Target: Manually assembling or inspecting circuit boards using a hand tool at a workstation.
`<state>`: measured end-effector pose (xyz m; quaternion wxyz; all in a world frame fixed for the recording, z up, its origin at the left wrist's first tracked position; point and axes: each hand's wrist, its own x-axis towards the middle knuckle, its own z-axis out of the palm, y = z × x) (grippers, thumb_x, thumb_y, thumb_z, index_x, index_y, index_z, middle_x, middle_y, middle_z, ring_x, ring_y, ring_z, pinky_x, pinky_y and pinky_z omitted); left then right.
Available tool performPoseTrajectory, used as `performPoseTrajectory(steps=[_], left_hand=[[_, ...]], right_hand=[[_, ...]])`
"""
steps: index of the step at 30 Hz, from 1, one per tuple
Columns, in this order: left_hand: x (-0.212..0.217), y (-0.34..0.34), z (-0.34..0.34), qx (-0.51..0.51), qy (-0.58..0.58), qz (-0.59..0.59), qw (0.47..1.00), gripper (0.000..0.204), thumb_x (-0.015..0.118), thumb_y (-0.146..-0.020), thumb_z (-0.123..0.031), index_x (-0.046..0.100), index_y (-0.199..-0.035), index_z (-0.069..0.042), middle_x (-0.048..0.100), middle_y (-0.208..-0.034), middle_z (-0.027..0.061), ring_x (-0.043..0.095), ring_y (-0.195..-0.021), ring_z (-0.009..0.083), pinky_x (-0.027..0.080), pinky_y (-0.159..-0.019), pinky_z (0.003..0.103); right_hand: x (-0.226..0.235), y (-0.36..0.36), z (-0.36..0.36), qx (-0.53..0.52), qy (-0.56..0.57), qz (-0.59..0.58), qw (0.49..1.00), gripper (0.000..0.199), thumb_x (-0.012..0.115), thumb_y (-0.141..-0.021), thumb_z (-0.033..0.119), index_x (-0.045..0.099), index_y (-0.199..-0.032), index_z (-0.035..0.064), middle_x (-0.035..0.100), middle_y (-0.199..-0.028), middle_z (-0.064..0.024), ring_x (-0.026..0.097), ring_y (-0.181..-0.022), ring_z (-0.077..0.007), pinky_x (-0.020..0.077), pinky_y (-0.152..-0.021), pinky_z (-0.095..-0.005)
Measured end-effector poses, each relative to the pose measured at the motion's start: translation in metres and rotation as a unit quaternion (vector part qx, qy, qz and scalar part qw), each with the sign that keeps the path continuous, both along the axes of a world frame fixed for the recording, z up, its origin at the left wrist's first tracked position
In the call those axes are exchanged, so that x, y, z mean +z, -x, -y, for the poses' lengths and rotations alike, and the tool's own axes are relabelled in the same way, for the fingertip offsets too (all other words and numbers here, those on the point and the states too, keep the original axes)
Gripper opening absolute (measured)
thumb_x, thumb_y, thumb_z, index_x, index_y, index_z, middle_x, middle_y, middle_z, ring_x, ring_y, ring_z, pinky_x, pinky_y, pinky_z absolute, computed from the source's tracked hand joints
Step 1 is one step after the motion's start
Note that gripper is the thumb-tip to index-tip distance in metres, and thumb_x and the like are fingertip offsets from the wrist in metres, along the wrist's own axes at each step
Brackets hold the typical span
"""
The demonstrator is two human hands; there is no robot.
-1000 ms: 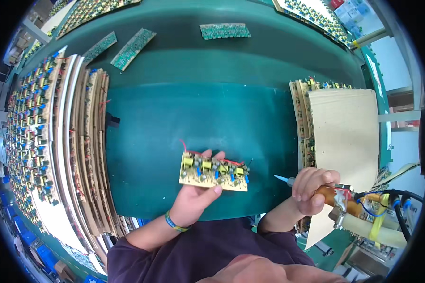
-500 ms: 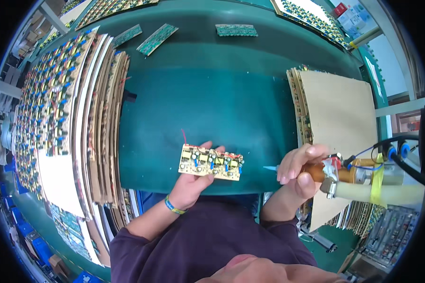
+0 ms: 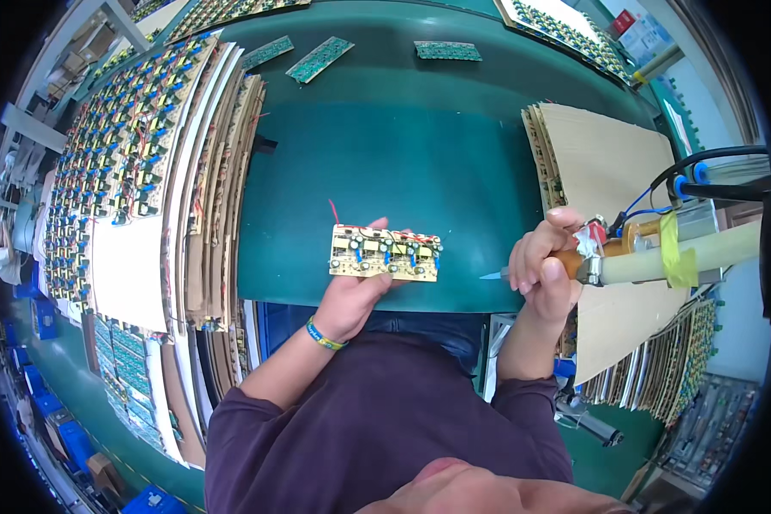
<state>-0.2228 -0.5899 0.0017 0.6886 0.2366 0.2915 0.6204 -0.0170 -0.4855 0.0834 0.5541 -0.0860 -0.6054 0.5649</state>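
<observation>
Left hand (image 3: 353, 301) cradles circuit board (image 3: 385, 255) above worktop (image 3: 360, 163), thumb at near edge, fingers beneath, presumably keeping components face-up and unobstructed; right hand (image 3: 541, 265) grips nozzle-tipped tool (image 3: 567, 260), tip leftward, apart from board.

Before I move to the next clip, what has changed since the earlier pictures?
The view has shifted. In the picture, the right hand and its nozzle tool sit higher and farther left; the left hand and circuit board sit higher. Nothing was grasped or released; the loose green boards stayed put.
</observation>
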Motion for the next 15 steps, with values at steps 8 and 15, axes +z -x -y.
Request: performPoseTrajectory(steps=[8,15], left_hand=[[0.005,0.008,0.003,0.063,-0.028,-0.009,0.998,0.071,0.045,-0.086,0.011,0.011,-0.145,-0.007,0.04,-0.137,0.016,0.045,-0.125,0.0269,0.04,-0.103,0.039],[-0.002,-0.002,0.0,-0.003,-0.043,0.0,0.999,0.075,0.055,-0.085,0.006,0.012,-0.145,-0.006,0.039,-0.137,0.0109,0.041,-0.127,0.0211,0.038,-0.104,0.037]], right_hand=[[-0.002,-0.003,0.018,-0.009,0.007,-0.014,1.0,0.045,0.059,-0.089,0.021,0.041,-0.124,-0.0029,0.042,-0.056,0.0009,0.04,-0.041,-0.0079,0.0358,-0.035,-0.0211],[0.015,-0.017,0.039,0.022,0.019,0.02,0.999,0.052,0.064,-0.087,0.02,0.037,-0.126,-0.0021,0.044,-0.057,-0.0001,0.046,-0.046,-0.0105,0.0418,-0.04,-0.0233]])
